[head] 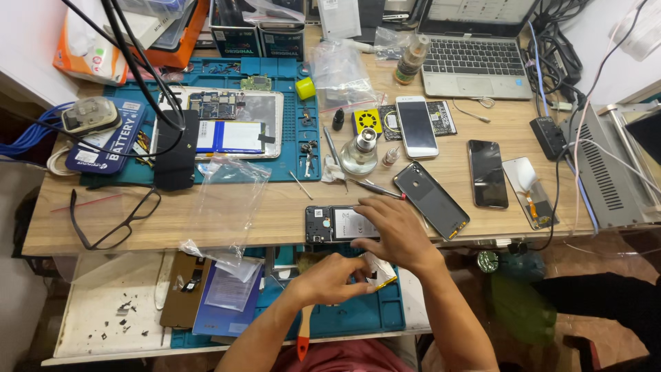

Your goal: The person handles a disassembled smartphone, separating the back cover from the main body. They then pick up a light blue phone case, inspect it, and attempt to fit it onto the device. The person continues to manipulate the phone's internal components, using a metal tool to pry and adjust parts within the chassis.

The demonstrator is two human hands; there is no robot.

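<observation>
Pinching a small flex part (pixel 375 270), left hand (pixel 330 277); right hand (pixel 392 231), fingers spread, on opened phone (pixel 337 224).

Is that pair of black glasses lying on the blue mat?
No, the black glasses lie on the bare wooden table, just in front of the blue mat.

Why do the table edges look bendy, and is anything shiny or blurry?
In the head view, the wide lens curves the wooden table at its edges. Light glares off the white phone screen and the glass bottle. The right hand and left hand look slightly soft, and the corners are dimmer than the middle.
</observation>
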